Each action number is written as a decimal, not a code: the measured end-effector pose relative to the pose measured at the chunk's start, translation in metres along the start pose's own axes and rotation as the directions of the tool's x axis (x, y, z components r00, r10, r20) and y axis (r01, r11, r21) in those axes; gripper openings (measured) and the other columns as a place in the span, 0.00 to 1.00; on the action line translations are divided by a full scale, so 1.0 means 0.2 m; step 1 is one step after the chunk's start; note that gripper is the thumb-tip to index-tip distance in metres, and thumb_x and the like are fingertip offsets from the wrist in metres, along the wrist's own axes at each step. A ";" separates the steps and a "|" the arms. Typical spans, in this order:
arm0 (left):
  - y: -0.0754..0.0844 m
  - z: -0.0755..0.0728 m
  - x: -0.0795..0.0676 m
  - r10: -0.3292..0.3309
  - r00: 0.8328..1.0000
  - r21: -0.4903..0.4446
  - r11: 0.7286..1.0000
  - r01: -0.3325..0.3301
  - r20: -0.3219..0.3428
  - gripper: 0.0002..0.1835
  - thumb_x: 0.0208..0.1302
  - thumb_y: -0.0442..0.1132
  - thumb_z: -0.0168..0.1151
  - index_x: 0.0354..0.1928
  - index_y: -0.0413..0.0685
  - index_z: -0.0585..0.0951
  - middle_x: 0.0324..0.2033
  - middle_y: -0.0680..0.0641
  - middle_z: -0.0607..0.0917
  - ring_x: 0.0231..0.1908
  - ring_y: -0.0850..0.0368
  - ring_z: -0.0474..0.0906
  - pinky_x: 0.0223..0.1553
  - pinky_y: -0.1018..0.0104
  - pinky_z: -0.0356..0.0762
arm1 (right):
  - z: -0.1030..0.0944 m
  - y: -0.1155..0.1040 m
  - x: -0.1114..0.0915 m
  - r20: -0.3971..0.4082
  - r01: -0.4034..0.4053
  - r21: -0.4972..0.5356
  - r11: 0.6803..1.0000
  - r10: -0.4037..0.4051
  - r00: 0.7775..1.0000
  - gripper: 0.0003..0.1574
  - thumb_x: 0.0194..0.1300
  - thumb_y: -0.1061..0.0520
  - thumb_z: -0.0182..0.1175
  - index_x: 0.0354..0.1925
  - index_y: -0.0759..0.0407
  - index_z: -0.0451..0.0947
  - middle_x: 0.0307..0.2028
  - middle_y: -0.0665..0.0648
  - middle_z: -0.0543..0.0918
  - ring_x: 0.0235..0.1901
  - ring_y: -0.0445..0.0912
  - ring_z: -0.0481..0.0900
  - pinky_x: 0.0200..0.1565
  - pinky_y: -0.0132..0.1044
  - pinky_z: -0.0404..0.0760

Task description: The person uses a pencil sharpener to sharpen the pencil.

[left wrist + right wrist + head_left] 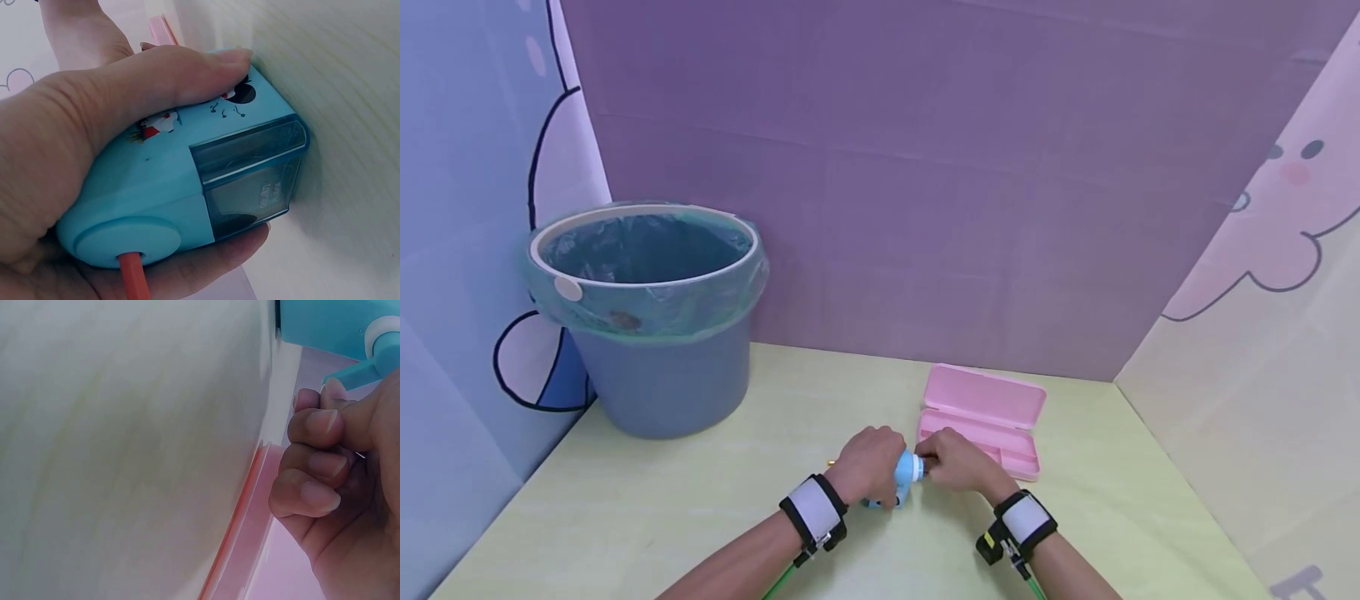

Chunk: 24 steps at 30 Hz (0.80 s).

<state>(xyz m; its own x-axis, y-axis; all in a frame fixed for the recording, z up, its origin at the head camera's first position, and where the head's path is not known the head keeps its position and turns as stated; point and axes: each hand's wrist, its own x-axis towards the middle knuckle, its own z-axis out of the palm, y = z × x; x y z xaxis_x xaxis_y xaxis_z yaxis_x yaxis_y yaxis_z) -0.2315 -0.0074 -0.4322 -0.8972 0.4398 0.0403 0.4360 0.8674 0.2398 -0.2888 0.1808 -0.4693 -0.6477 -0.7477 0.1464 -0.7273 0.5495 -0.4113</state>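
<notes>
A light blue pencil sharpener (pixel 907 468) with small cartoon prints stands on the table, and my left hand (pixel 868 462) grips its body. The left wrist view shows the thumb laid along one side, fingers on the other, and a smoky see-through shavings drawer (pixel 256 181). From the sharpener's round end sticks a red-orange pencil (pixel 134 278). On the opposite end is a blue crank (pixel 356 375); my right hand (pixel 958 462) pinches its handle between thumb and finger, the other fingers curled. Part of the handle is hidden by the hand.
Just behind my right hand lies an open pink pencil case (pixel 985 396), lid tipped back, with divided compartments. A blue-grey bin (pixel 662 383) with a green liner stands at the back left. Purple, blue and pale printed sheets wall in the table (pixel 700 517).
</notes>
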 end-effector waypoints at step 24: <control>-0.01 0.01 0.00 -0.024 1.000 -0.013 1.000 0.024 -0.015 0.25 0.28 0.44 0.85 0.27 0.48 0.77 0.20 0.54 0.74 0.22 0.58 0.69 0.24 0.68 0.69 | 0.05 -0.08 -0.10 0.082 -0.051 0.023 0.998 0.049 0.995 0.20 0.55 0.68 0.62 0.15 0.51 0.68 0.14 0.40 0.59 0.17 0.32 0.56 0.21 0.25 0.56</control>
<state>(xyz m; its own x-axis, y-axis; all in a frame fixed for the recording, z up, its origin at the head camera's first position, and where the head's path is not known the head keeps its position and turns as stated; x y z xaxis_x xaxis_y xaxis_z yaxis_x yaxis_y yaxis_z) -0.2327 -0.0073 -0.4349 -0.9082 0.4155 0.0492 0.4138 0.8745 0.2531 -0.2630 0.1831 -0.4738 -0.6617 -0.7479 0.0522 -0.6881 0.5782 -0.4384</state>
